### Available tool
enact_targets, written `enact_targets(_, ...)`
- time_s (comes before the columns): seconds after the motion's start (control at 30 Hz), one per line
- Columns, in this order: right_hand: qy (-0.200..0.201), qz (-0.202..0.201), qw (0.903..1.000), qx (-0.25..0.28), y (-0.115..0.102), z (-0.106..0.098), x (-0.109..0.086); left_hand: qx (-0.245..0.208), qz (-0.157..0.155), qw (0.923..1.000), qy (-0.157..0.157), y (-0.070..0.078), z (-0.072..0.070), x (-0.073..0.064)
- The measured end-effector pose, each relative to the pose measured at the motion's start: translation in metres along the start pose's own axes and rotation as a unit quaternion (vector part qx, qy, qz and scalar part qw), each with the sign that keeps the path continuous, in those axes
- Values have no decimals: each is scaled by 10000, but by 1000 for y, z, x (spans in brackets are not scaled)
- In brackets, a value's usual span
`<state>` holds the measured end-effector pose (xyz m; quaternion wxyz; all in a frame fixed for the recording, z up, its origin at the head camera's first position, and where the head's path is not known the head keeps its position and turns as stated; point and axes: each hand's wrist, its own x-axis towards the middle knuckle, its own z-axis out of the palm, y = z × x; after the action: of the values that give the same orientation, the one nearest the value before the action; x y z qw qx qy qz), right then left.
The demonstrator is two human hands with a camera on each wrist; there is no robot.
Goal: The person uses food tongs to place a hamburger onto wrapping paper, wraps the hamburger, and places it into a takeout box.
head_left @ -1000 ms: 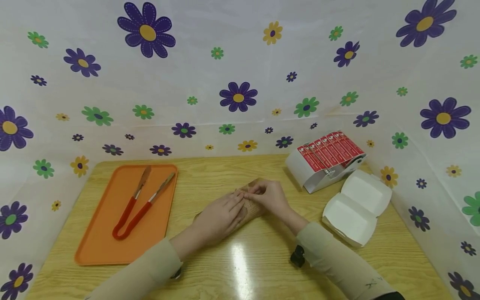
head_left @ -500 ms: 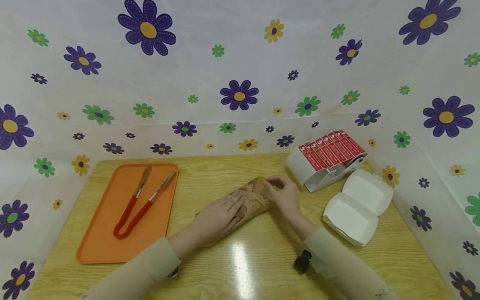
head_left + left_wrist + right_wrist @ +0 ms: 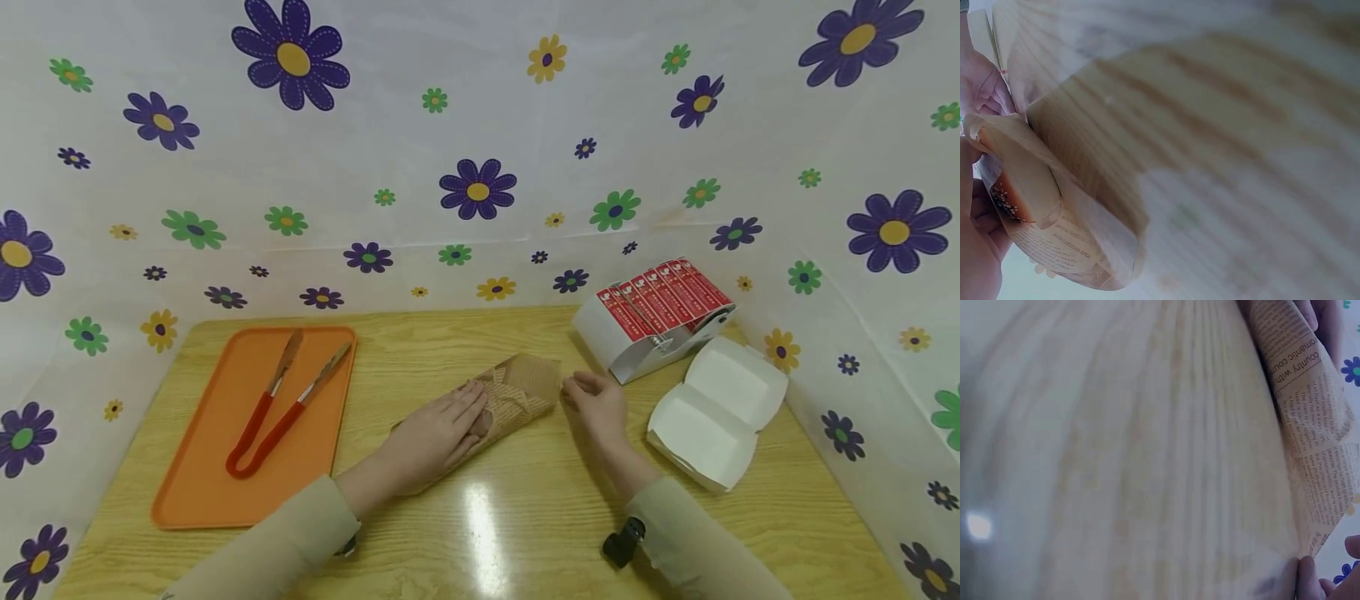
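Note:
A bun with a seeded crust [image 3: 1013, 178] shows inside printed brown paper in the left wrist view. From above, the wrapping paper [image 3: 525, 392] lies slantwise mid-table, its right end spread flat. My left hand [image 3: 435, 433] rests over the left part of this wrapped bundle, fingers fairly straight and hiding much of it. At the paper's right end is my right hand [image 3: 600, 408], fingers loosely bent, fingertips right by the corner. The right wrist view has a fingertip [image 3: 1308, 578] at the paper's pointed tip, with a gap to another digit.
On the left, an orange tray [image 3: 202, 467] carries red-handled tongs [image 3: 258, 433]. A white holder with red-labelled packets [image 3: 660, 300] stands at the back right. In front of it sits an unfolded white takeaway box [image 3: 705, 433]. A flower-printed sheet [image 3: 405, 150] surrounds the table.
My right hand has moved off the top of the bundle to the right, past the paper's end. The paper's right end now shows, spread out. My left hand stays in place.

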<state>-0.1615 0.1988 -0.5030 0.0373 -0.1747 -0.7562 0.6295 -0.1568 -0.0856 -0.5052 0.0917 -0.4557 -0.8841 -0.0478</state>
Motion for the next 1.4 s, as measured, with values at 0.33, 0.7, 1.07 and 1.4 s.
enact_targets(0.33, -357, 956, 9897, 1007, -5, 9, 4, -696, -141, 9975, 59, -3, -2, -2)
enact_targets(0.7, 327, 824, 9961, 14, -1, 28, 23, -884, -80, 9956, 310, -2, -4, -3)
enact_targets(1.07, 380, 288, 9943, -953, 0, 37, 32, -850, -72, 9959, 290, -1, -4, -3)
enact_targets(1.4, 482, 72, 9988, -49, 1, 46, 29, -760, -10, 9967, 277, -3, 0, -4)
